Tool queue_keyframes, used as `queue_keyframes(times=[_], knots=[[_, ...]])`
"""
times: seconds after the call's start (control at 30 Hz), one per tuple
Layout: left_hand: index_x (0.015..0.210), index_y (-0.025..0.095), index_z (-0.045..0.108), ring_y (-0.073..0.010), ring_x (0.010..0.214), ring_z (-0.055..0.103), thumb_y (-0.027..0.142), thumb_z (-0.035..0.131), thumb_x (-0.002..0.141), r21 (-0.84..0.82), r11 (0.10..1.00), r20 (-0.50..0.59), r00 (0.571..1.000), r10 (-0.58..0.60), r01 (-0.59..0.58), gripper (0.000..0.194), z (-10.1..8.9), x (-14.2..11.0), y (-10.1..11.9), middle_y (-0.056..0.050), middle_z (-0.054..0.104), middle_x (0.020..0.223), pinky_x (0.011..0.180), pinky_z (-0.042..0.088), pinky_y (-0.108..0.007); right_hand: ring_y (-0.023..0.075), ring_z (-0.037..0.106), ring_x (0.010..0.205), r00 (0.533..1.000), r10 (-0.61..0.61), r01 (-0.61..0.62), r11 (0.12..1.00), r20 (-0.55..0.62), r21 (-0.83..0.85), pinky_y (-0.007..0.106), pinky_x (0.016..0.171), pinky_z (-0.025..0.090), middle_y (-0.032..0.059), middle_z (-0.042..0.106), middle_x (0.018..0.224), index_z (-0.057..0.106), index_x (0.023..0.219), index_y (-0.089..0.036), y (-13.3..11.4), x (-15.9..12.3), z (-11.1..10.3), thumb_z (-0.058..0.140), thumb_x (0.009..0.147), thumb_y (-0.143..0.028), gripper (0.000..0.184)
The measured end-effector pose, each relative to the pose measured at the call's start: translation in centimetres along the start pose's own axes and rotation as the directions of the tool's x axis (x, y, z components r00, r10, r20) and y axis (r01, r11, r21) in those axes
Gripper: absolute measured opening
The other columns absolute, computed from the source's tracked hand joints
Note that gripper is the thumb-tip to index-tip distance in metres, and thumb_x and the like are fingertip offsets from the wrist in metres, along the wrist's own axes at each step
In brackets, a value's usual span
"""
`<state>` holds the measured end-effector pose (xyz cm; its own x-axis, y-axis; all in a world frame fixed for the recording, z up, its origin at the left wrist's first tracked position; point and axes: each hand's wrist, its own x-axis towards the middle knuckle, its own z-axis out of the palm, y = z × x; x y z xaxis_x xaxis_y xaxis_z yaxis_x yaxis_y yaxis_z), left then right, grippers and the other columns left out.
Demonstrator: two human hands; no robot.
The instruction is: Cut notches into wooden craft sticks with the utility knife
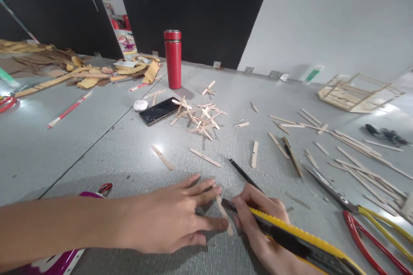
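My left hand [180, 212] lies flat with its fingers spread, pressing a small wooden craft stick [221, 207] against the grey table. In my right hand [261, 210] is a yellow and black utility knife [300, 240], its tip close beside the stick's right edge. Whether the blade touches the wood I cannot tell. Just beyond the right hand lies a black pen [243, 172]. Other craft sticks, such as one [205, 157] past my left fingertips and one [162, 157] farther left, rest on the table.
A red bottle [173, 60] stands behind a phone [158, 111] and a pile of sticks [203, 118]. Scissors [351, 208], a brown-handled cutter [292, 157] and thin strips are at right. A wooden frame [358, 94] sits far right; cardboard scraps [87, 73] lie far left.
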<state>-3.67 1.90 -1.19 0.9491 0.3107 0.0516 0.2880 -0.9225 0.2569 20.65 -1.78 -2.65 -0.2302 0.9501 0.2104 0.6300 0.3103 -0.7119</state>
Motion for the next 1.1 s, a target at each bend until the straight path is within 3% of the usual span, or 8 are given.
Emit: queue_keyframes(times=[0.23, 0.5, 0.73, 0.9, 1.1], knots=[[0.149, 0.023, 0.052, -0.0362, 0.153, 0.035, 0.036, 0.049, 0.108, -0.012, 1.0, -0.074, 0.997, 0.021, -0.022, 0.043, 0.0, 0.0, -0.3, -0.021, 0.042, 0.162, 0.122, 0.034, -0.052, 0.0099, 0.04, 0.042, 0.999, -0.029, 0.028, 0.999, 0.031, 0.028, 0.026, 0.044, 0.034, -0.0069, 0.043, 0.052, 0.046, 0.069, -0.025, -0.1, 0.1, 0.0, 0.049, 0.105, -0.034, 0.037], [0.152, 0.023, 0.049, -0.0352, 0.154, 0.033, 0.038, 0.046, 0.109, 0.014, 1.0, -0.027, 1.0, 0.016, -0.015, 0.045, -0.2, 0.1, -0.1, -0.021, 0.041, 0.162, 0.124, 0.031, -0.05, 0.0096, 0.04, 0.042, 0.993, -0.107, 0.108, 0.994, 0.043, -0.005, 0.026, 0.045, 0.034, -0.0086, 0.039, 0.054, 0.042, 0.072, -0.025, -0.3, 0.3, 0.2, 0.044, 0.107, -0.03, 0.036], [0.152, 0.022, 0.049, -0.0343, 0.153, 0.035, 0.037, 0.05, 0.108, 0.024, 0.999, -0.064, 0.998, 0.03, -0.028, 0.046, 0.5, 0.1, -0.4, -0.022, 0.04, 0.163, 0.125, 0.031, -0.048, 0.0143, 0.05, 0.054, 0.968, -0.147, 0.168, 0.981, 0.205, -0.091, 0.029, 0.054, 0.039, -0.0059, 0.047, 0.064, 0.035, 0.079, -0.027, -0.6, 1.1, -0.6, 0.038, 0.11, -0.027, 0.031], [0.143, 0.022, 0.057, -0.0339, 0.152, 0.037, 0.034, 0.053, 0.107, 0.007, 1.0, -0.062, 0.998, 0.027, -0.026, 0.038, 0.3, 0.0, -0.3, -0.016, 0.047, 0.159, 0.125, 0.031, -0.05, 0.0127, 0.047, 0.05, 0.925, -0.203, 0.234, 0.971, 0.322, -0.059, 0.03, 0.055, 0.04, -0.005, 0.054, 0.068, 0.042, 0.085, -0.026, -0.4, 0.8, 0.0, 0.044, 0.103, -0.018, 0.021], [0.148, 0.022, 0.053, -0.0343, 0.153, 0.035, 0.032, 0.052, 0.107, 0.005, 0.999, -0.076, 0.996, 0.043, -0.042, 0.042, 0.4, -0.1, -0.4, -0.018, 0.047, 0.158, 0.123, 0.033, -0.052, 0.0152, 0.05, 0.051, 0.959, -0.116, 0.137, 0.988, 0.257, -0.065, 0.03, 0.053, 0.039, -0.0052, 0.053, 0.064, 0.045, 0.085, -0.027, 0.1, 0.1, 0.3, 0.047, 0.103, -0.022, 0.019]])
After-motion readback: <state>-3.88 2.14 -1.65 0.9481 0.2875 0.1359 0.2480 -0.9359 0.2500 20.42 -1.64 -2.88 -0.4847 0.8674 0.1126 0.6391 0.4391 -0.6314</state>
